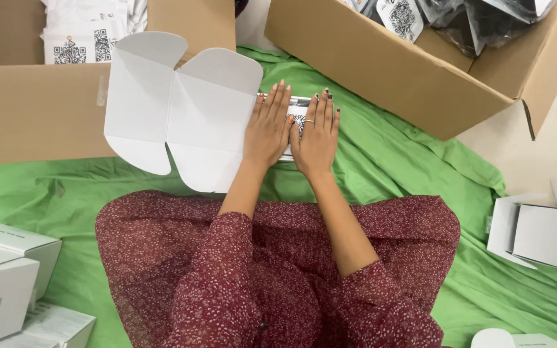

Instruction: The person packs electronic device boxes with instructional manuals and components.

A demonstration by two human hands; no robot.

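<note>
Left hand (267,129) and right hand (316,136), fingers flat and together, press a packet (298,103) into an open white box (182,113).

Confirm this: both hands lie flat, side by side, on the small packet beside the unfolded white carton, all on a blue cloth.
Wrong on one point: the cloth is green, not blue, as the head view shows. The left hand and right hand do lie flat on the packet beside the unfolded white carton.

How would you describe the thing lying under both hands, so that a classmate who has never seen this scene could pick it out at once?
Start at the green cloth on the floor between two brown cardboard boxes. In its middle lies an unfolded white box; at its right edge the left hand and right hand press flat on a small clear packet. Unlike the plain white boxes around, it is glossy with a black-and-white square code.
</note>
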